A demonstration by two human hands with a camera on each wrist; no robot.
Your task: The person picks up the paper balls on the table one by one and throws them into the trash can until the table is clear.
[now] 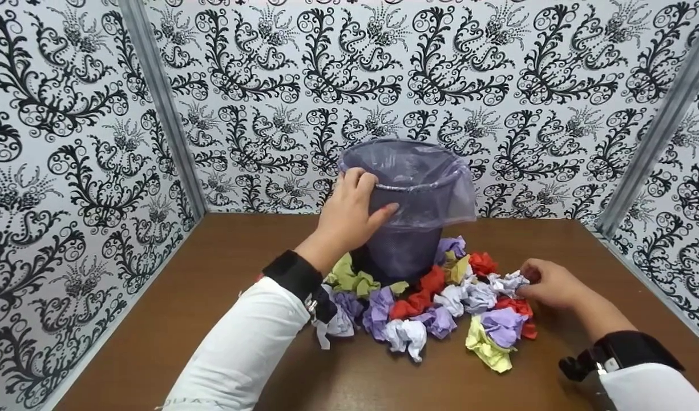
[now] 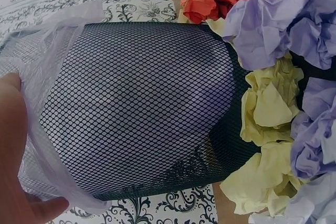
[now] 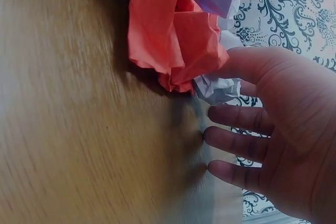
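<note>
The table (image 1: 184,319) carries the bin (image 1: 409,228), mesh with a purple liner, standing at the middle back. My left hand (image 1: 352,214) curls over its rim, steadying it. Paper balls (image 1: 440,302) lie heaped at its foot. My right hand (image 1: 549,283), fingers loosely spread, touches a white ball (image 1: 509,282); I judge gathering is beginning, and next needs a firm pinch.

Right wrist view is pretty smeared, the brown wooden desk (image 3: 79,129) is just motion blur. The pale crumpled paper ball (image 3: 216,88) is mostly tucked behind the right hand (image 3: 283,135), so can't tell if it's pinched. In the head view the paper heap hides the base of the black mesh wastebasket with its purple plastic liner (image 1: 403,245). The left hand (image 2: 16,156) gets cut off by the left wrist frame edge.
</note>
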